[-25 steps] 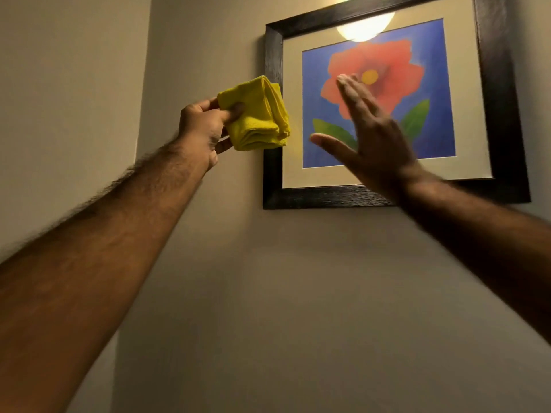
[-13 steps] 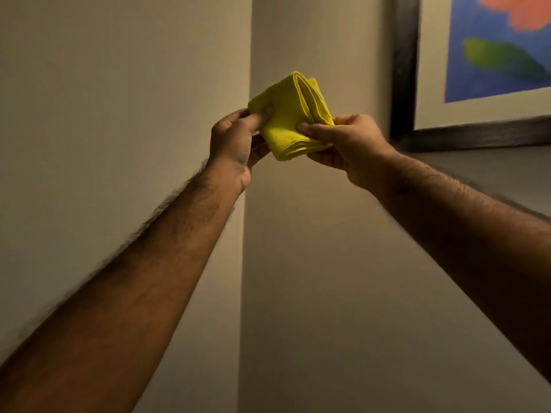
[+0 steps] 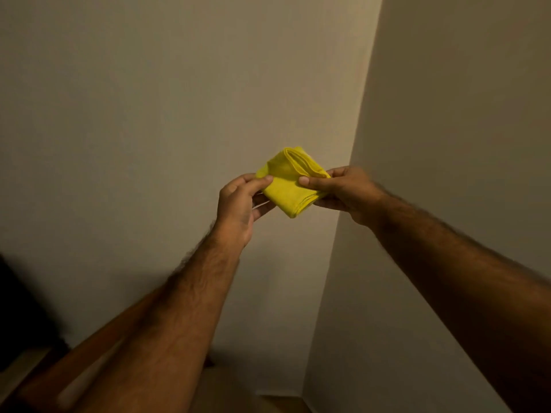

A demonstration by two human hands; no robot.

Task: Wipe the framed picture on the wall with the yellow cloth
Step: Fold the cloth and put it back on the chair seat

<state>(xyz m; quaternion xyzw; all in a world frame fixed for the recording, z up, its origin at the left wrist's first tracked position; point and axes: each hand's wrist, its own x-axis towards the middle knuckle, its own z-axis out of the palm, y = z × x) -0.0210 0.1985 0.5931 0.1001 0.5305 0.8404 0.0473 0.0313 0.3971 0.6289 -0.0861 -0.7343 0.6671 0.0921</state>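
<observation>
A folded yellow cloth point(image 3: 287, 186) is held between both hands in front of a wall corner, at about chest height. My left hand point(image 3: 238, 204) pinches its left edge with thumb and fingers. My right hand point(image 3: 343, 190) grips its right side, thumb on top. The framed picture is out of view.
Two plain beige walls meet at a corner point(image 3: 354, 162) just right of the cloth. A brown wooden rail point(image 3: 74, 362) runs diagonally at the lower left, beside a dark object point(image 3: 18, 308) at the left edge. A strip of floor point(image 3: 268, 403) shows at the bottom.
My right hand left the picture and took hold of the cloth with the left. The view dropped down and left, so the picture went out of sight.
</observation>
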